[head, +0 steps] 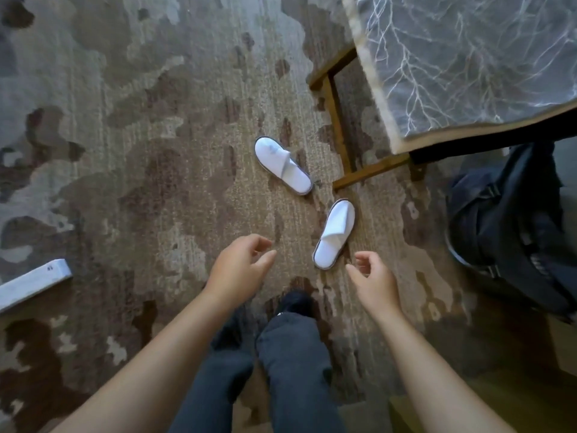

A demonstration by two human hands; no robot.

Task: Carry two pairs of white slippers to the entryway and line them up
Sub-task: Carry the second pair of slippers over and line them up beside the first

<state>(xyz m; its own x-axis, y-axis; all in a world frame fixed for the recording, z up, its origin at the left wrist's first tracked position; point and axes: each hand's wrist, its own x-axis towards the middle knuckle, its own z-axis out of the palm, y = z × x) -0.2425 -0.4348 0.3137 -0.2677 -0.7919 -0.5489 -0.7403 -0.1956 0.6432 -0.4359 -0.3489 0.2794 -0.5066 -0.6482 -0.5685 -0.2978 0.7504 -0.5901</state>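
Slippers point(282, 165) point(334, 234) apart on carpet point(140, 182), table point(468, 67) beside.

Two white slippers on the patterned carpet point(140, 157), apart, set at different angles. Far slipper point(282, 165) lies near the wooden frame point(338, 132) under the marble-topped desk point(468, 64). Near slipper point(334, 234) lies just ahead of the right hand point(373, 281). Left hand point(240, 265) and right hand both empty, fingers loosely curled, above the carpet. Dark bag point(505, 226) at right edge. Pale box point(31, 284) at left edge.
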